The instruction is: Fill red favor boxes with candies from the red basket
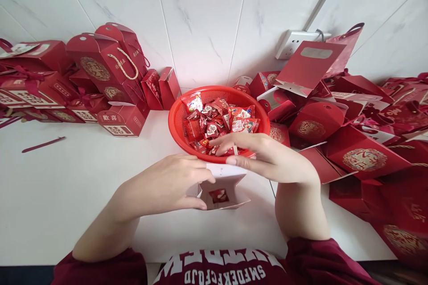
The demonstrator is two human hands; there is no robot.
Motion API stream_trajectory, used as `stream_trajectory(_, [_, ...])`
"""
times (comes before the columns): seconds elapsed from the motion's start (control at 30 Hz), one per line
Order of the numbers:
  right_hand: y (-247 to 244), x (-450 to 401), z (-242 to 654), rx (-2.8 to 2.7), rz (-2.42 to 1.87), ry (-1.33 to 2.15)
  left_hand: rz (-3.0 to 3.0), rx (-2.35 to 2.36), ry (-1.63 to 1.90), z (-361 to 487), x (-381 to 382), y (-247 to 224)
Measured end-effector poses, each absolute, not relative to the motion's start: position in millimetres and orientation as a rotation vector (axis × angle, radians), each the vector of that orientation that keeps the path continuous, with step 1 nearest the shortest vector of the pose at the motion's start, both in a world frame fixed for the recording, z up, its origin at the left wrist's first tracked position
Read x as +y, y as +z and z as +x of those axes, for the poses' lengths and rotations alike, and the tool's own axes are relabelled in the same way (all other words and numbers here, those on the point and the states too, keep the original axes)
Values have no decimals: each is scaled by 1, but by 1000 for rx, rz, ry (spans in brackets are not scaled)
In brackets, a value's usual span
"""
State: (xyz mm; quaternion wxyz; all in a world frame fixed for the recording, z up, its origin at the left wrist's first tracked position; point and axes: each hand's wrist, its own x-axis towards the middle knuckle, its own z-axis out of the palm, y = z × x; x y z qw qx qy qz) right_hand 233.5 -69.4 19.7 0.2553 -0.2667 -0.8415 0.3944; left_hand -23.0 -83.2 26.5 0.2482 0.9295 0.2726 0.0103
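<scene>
A paper gift box [230, 183] with a pale inside stands open at the top in front of me. My left hand [170, 182] grips its left side between thumb and fingers. At the bottom of the box lies a small red-wrapped candy [218, 195]. Just behind the box is a red plastic basket [173, 125] holding many wrapped candies [214, 118]. My right hand [267, 155] reaches over the basket's near right rim, its fingers stretched toward the candies and its thumb apart. Nothing shows between those fingers; their tips partly cover the candies.
Finished-looking red boxes [122, 119] are stacked along the wall at left. Opened red boxes [364, 153] crowd the right side, close to my right forearm. A power strip [290, 44] is by the tiled wall. A dark red strip [43, 144] lies on the white table [67, 182].
</scene>
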Motion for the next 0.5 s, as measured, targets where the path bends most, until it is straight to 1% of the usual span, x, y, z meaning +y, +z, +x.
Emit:
stream_trajectory(0.03, [19,-69,233,-2277,-794,962,2547,756,12,-23,-85,26])
stream_trajectory(0.1, [15,-65,234,-2255,-909,848,2566,789,-22,-23,-88,25])
stream_trajectory(0.27, [8,-44,233,-2267,-1097,759,2551,833,-19,-21,-90,25])
stream_trajectory(0.5, [10,39,205,-2653,-1386,474,2562,808,-1,-21,-91,27])
